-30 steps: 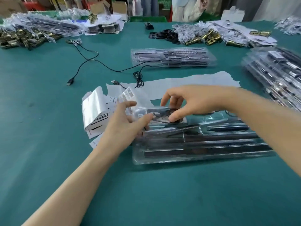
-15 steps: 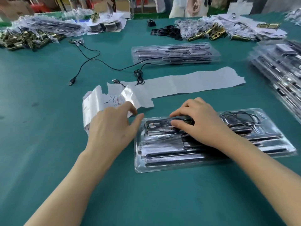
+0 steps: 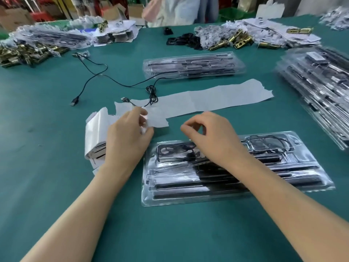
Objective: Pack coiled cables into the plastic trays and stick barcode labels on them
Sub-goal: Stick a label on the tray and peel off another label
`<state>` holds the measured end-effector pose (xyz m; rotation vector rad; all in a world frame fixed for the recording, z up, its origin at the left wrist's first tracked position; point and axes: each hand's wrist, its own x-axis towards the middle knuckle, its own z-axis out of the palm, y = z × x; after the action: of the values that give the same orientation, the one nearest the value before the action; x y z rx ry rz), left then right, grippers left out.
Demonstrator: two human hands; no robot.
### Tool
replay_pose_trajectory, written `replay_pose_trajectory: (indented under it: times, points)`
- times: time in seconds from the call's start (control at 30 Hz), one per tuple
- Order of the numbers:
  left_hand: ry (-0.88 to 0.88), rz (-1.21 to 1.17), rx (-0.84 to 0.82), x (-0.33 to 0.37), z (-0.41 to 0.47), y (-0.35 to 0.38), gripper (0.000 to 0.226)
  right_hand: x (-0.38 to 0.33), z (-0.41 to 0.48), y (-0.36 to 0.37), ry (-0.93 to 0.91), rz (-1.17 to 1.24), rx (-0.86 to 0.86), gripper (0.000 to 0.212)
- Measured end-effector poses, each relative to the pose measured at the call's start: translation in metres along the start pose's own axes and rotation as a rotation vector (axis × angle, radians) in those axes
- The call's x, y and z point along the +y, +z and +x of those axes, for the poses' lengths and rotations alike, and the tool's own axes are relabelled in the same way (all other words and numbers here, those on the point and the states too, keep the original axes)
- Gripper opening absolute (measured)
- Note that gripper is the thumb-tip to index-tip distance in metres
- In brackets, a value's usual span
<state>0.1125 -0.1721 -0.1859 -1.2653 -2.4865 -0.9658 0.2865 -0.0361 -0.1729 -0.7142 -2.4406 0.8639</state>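
Note:
A clear plastic tray (image 3: 311, 178) lies in front of me on the green table. One coiled black cable (image 3: 175, 150) sits in its upper left pocket and another coiled cable (image 3: 268, 142) in its upper right pocket. My left hand (image 3: 128, 137) is left of the tray and pinches the edge of a white label sheet (image 3: 144, 127) between thumb and fingers. A folded pile of label sheets (image 3: 94, 133) lies under that hand. My right hand (image 3: 211, 137) hovers over the tray's upper left part, fingers curled, thumb near forefinger, with nothing visible in it.
A long white backing strip (image 3: 207, 97) lies beyond my hands, with a loose black USB cable (image 3: 113, 82) trailing across it. More trays (image 3: 192, 65) stand farther back; a tall tray stack (image 3: 321, 87) fills the right side. Brass hardware (image 3: 24, 53) and packets lie at the back.
My right hand has lifted off the coiled cable in the tray and curled its fingers. My left hand has moved onto the label sheet and pinched it. The tray stays put.

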Motion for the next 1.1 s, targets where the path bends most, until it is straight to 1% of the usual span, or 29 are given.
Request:
replay_pose_trajectory:
  times: [0.03, 0.1, 0.17, 0.2, 0.27, 0.3, 0.37, 0.4, 0.43, 0.5, 0.57, 0.63, 0.73, 0.77, 0.83, 0.9, 0.93, 1.03, 1.1]
  points:
    - [-0.023, -0.070, 0.011, -0.002, 0.001, -0.001, 0.027, -0.008, 0.007, 0.006, 0.025, 0.031, -0.030, 0.034]
    - [-0.068, -0.236, -0.055, -0.007, 0.004, -0.009, 0.027, -0.028, 0.019, 0.020, 0.063, 0.022, -0.124, 0.050]
    - [-0.075, -0.367, -0.119, -0.013, 0.007, -0.023, 0.023, -0.040, 0.027, 0.034, 0.099, -0.001, -0.166, 0.055]
    - [-0.061, -0.391, -0.104, -0.017, 0.009, -0.032, 0.020, -0.044, 0.031, 0.040, 0.119, -0.003, -0.163, 0.057]
    - [-0.045, -0.404, -0.028, -0.027, 0.014, -0.050, 0.023, -0.050, 0.038, 0.048, 0.128, -0.006, -0.140, 0.059]
    - [-0.053, -0.401, -0.009, -0.031, 0.016, -0.057, 0.023, -0.052, 0.040, 0.052, 0.125, -0.009, -0.128, 0.055]
    - [-0.063, -0.340, -0.032, -0.036, 0.018, -0.063, 0.021, -0.053, 0.043, 0.058, 0.146, -0.009, -0.092, 0.040]
    - [-0.058, -0.275, -0.065, -0.038, 0.017, -0.062, 0.020, -0.053, 0.043, 0.060, 0.166, -0.011, -0.067, 0.037]
    - [-0.048, -0.206, -0.102, -0.040, 0.016, -0.060, 0.019, -0.053, 0.043, 0.062, 0.174, -0.034, -0.044, 0.039]
    - [-0.026, -0.110, -0.161, -0.043, 0.014, -0.056, 0.016, -0.051, 0.044, 0.066, 0.131, -0.161, -0.002, 0.045]
    - [0.005, -0.054, -0.198, -0.044, 0.013, -0.051, 0.013, -0.048, 0.045, 0.069, 0.041, -0.274, 0.034, 0.046]
    - [0.054, 0.016, -0.203, -0.043, 0.013, -0.045, 0.011, -0.045, 0.044, 0.072, -0.050, -0.332, 0.030, 0.043]
    - [0.111, 0.121, -0.161, -0.040, 0.010, -0.034, 0.019, -0.039, 0.041, 0.076, -0.120, -0.344, 0.002, 0.031]
    - [0.113, 0.151, -0.153, -0.038, 0.009, -0.029, 0.024, -0.038, 0.041, 0.077, -0.125, -0.342, -0.001, 0.025]
    - [0.085, 0.211, -0.166, -0.037, 0.008, -0.021, 0.037, -0.036, 0.041, 0.077, -0.123, -0.342, -0.011, 0.021]
    - [0.040, 0.243, -0.199, -0.036, 0.009, -0.015, 0.046, -0.035, 0.040, 0.078, -0.109, -0.318, 0.000, 0.021]
    - [0.021, 0.243, -0.206, -0.035, 0.009, -0.012, 0.045, -0.036, 0.040, 0.078, -0.101, -0.304, 0.018, 0.021]
    - [-0.037, 0.141, -0.144, -0.033, 0.010, -0.006, 0.031, -0.037, 0.039, 0.080, -0.086, -0.307, 0.039, 0.020]
    - [-0.047, 0.109, -0.135, -0.030, 0.020, -0.004, 0.032, -0.037, 0.039, 0.079, -0.087, -0.301, 0.036, 0.021]
